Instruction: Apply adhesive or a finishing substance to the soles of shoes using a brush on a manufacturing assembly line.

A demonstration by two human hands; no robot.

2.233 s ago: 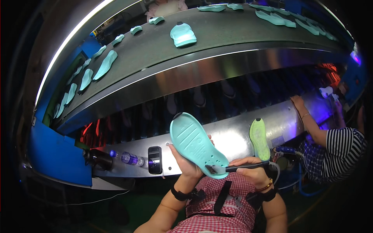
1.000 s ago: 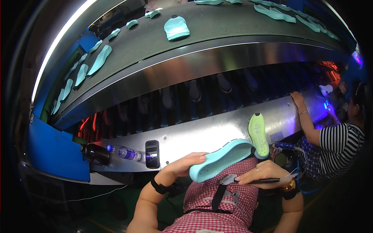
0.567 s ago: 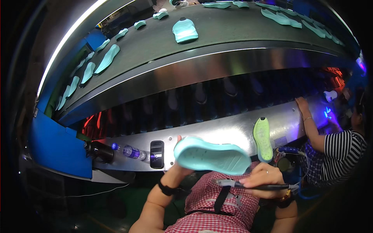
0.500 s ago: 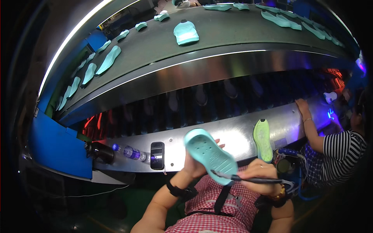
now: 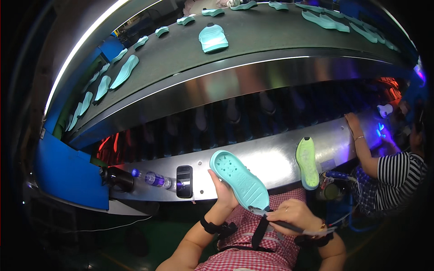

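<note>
Grasping the sole (image 5: 242,179) lower centre, the left hand (image 5: 222,192) should steady it while the right hand (image 5: 291,216), clenched on a brush (image 5: 289,224), works its edge.

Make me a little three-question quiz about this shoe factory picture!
1. True or false: the left hand holds a teal sole.
2. What colour is the sole lying on the metal ledge? A) red B) lime green C) black
3. Fill in: the right hand holds a thin ____ against the teal sole's lower end.

Key: 1 true; 2 B; 3 tool.
</note>
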